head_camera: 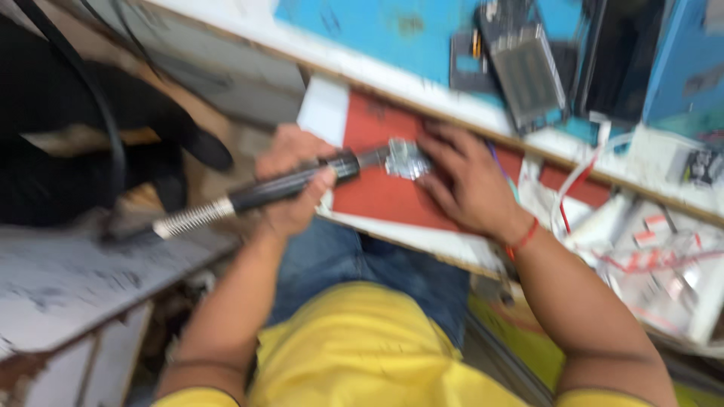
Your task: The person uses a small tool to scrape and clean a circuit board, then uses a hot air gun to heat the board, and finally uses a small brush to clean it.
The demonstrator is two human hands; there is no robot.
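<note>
Head view, looking down at a seated person in a yellow shirt and blue jeans, the picture blurred by motion. The left hand (296, 185) has its fingers closed around the black handle of a soldering iron (294, 183), a coiled metal spring and dark cable trailing off to the left. The iron's metal shaft points right, and its tip touches or sits just beside a small silvery metal part (407, 158). That part lies on a red mat (377, 192) on the surface (430, 240), near its front edge, straight ahead of the person. The right hand (467, 181) lies spread over the mat, fingers pressing down on the part from the right to steady it; a red thread circles the wrist.

The work looks to be in mid-course: tool applied, part held, nothing yet set aside. The blur hides whether any joint is made.

Far right lie clear packets (664, 256) with red and white wires; a dark finned block (528, 71) stands farther back.
</note>
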